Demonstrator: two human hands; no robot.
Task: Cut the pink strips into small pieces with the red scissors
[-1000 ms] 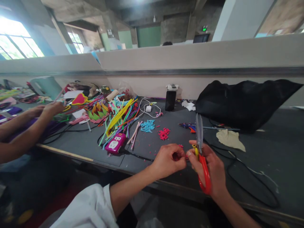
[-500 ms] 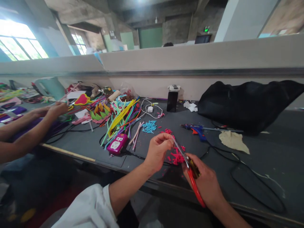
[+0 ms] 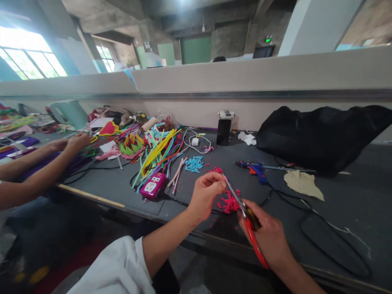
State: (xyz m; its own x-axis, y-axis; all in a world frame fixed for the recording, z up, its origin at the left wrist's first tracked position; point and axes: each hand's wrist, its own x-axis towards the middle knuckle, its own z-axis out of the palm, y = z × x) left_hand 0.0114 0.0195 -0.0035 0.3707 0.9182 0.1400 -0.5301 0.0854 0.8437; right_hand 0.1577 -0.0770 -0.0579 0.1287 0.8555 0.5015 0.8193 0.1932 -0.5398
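Two hands (image 3: 203, 197) (scissors (image 3: 251, 237) in right (image 3: 268, 232)) — near table edge (image 3: 92, 196), bag (image 3: 315, 141) well apart

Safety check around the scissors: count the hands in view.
4: the wearer's right hand gripping the scissors; left hand near their tips; a co-worker's nearer hand and farther hand at picture left. More may be hidden.

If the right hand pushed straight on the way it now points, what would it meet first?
Probably the left hand; the scissors held in the right hand point toward it, though depth is unclear.
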